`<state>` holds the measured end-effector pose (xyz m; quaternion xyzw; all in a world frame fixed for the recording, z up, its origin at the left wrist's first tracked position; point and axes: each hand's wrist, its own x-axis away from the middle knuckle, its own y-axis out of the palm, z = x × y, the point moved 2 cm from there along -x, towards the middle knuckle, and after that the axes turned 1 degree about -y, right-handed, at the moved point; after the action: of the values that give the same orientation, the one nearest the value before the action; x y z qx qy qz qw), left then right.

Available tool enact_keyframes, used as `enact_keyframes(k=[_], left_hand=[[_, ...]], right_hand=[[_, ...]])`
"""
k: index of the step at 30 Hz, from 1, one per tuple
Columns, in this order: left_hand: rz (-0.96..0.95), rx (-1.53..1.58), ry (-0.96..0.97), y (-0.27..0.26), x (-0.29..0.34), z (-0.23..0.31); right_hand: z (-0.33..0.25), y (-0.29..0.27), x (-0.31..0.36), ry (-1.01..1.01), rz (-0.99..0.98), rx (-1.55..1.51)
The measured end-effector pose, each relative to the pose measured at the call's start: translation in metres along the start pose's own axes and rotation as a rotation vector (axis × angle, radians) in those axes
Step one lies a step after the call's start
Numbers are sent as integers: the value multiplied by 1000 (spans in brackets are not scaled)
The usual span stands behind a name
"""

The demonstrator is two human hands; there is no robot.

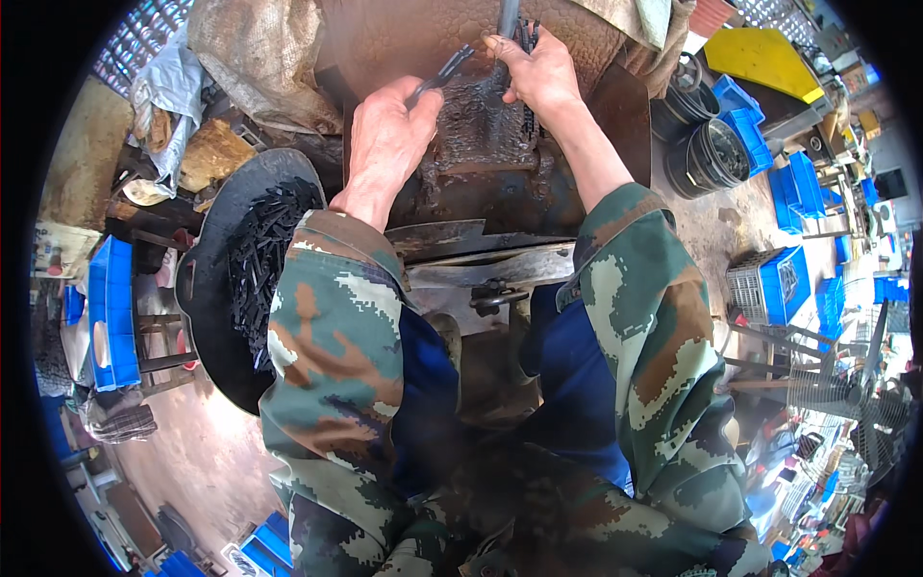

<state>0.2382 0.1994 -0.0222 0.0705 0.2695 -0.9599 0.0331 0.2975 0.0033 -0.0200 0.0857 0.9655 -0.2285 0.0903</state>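
Observation:
My left hand point(389, 135) is closed around a slim dark metal piece point(448, 69), which points up and to the right; it looks like a pair of thin strips. To its right, my right hand point(546, 75) is closed at a small bundle of dark strips point(529, 37), its thumb beside an upright grey rod point(509, 19). Whether the thumb touches the rod I cannot tell. Below both hands lies a greasy, dark machine block point(486, 120). A round black pan point(207, 279) at my left holds many short black strips point(261, 260).
Sacking point(255, 58) hangs at the back left. Dark buckets point(707, 159) stand at the right, near a yellow panel point(764, 62) and blue crates point(793, 192). A floor fan point(856, 404) is further right. Another blue crate point(113, 313) stands left of the pan.

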Motion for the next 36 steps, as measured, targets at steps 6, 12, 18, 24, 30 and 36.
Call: enact_keyframes(k=[6,12,18,24,30,36], left_hand=[[-10,-4,10,2,-1,-1],[-9,0,31,2,0,0],[-43,-2,-11,2,1,1],[-27,-22,33,2,1,2],[-42,-21,4,3,0,1],[-49,-11,29,5,0,0]], right_hand=[[0,0,0,-1,4,0],[-2,0,2,3,9,2],[-4,-1,4,2,12,17],[-2,-1,4,-9,7,33],[-3,0,6,-12,17,30],[1,0,3,2,-5,21]])
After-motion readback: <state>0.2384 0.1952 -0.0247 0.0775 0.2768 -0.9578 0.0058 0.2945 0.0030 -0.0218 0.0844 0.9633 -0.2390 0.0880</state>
